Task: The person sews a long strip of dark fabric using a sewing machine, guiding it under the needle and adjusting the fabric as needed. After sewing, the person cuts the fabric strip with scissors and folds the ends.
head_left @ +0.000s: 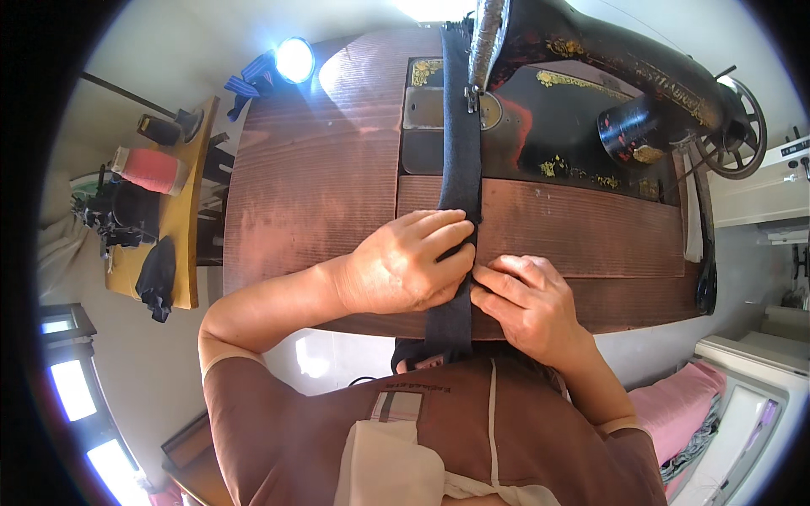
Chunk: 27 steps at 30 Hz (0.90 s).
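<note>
A long strip of dark cloth (461,160) runs from the far side of the table, under the presser foot (472,99) of a black sewing machine (607,51), down over the near table edge toward my lap. My left hand (409,263) lies across the strip, its fingers curled and pinching the cloth by its right edge. Just to the right, my right hand (533,308) has its fingertips pressed together on that same edge, nearer to me. The thumbs are mostly hidden. Gold decoration marks the machine's arm and bed.
A bright lamp (294,61) shines at the table's back left. The handwheel (742,131) stands at the far right, and dark-handled scissors (707,288) lie by the right edge. On a wooden shelf (192,244) at left rests a pink thread cone (152,170). Pink cloth (675,409) sits at lower right.
</note>
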Tool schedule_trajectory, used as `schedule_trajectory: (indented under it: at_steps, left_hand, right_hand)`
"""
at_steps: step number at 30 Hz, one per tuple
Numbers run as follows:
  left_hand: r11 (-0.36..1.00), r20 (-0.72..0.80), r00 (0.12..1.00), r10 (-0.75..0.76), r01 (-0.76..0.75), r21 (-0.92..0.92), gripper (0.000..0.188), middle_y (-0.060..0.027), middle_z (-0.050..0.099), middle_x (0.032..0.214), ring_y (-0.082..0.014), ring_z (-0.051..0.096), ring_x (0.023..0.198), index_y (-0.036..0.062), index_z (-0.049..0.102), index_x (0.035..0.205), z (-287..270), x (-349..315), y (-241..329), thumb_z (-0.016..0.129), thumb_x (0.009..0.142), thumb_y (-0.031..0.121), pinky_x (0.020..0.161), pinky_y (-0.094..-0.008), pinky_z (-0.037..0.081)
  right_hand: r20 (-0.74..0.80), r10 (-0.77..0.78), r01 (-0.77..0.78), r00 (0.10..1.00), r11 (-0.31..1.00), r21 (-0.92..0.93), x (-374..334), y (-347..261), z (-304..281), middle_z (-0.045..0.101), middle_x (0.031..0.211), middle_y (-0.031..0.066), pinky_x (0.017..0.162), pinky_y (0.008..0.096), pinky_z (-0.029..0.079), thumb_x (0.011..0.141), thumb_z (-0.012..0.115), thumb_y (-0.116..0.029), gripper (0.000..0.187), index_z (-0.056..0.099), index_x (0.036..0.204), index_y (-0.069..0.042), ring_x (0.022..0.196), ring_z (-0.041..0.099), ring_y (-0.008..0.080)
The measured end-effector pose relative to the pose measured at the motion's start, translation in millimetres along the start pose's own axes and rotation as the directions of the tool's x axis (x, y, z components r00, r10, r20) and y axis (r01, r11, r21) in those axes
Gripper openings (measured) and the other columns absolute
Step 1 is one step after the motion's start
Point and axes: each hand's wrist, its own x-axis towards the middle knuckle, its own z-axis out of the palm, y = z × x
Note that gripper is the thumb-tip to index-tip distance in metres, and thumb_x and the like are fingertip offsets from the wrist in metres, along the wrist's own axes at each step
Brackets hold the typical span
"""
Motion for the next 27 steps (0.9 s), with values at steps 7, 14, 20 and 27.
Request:
schedule_trajectory:
  at_steps: [7,14,20,27]
  left_hand:
    - [0.999,0.044,0.999,-0.021,0.022,-0.030,0.028,-0.0164,0.060,0.104,-0.0323,0.064,0.100,-0.0005,0.063,0.092,2,-4,-2,0.072,0.067,0.011,0.083,-0.0395,0.056]
    - [0.997,0.100,0.995,0.012,-0.005,-0.072,0.026,-0.0150,0.057,0.103,-0.0309,0.062,0.101,0.0005,0.062,0.089,-5,5,-8,0.072,0.067,0.010,0.081,-0.0389,0.055]
    - [0.998,-0.050,0.997,0.059,-0.060,-0.005,0.022,-0.0083,0.049,0.084,-0.0214,0.054,0.076,0.0037,0.054,0.078,0,1,-9,0.070,0.063,0.010,0.065,-0.0328,0.049]
    - [1.000,0.083,0.997,0.004,-0.004,-0.002,0.025,-0.0162,0.060,0.103,-0.0299,0.065,0.096,-0.0009,0.063,0.089,-4,-4,-5,0.071,0.068,0.011,0.080,-0.0365,0.057]
  right_hand:
    - [-0.011,-0.059,0.058,0.998,0.990,-0.126,15,18,-52,0.068,0.099,0.0034,0.088,0.0385,0.050,0.079,0.067,-0.011,0.014,0.073,0.092,-0.011,0.094,0.064,0.0218]
    - [-0.501,0.683,-0.805,0.532,0.591,-0.050,21,272,-289,0.058,0.132,0.0089,0.106,0.0346,0.036,0.097,0.049,-0.049,0.059,0.053,0.136,-0.005,0.124,0.052,0.0201]
    - [-0.636,0.572,-0.570,0.518,0.786,0.242,1,223,-215,0.057,0.131,0.0098,0.106,0.0320,0.036,0.100,0.050,-0.033,0.046,0.053,0.134,-0.001,0.123,0.052,0.0195]
    - [-0.719,0.166,-0.420,0.675,0.888,-0.189,-41,100,-145,0.062,0.123,0.0131,0.091,0.0317,0.048,0.100,0.049,-0.012,0.028,0.058,0.124,-0.002,0.108,0.061,0.0207]
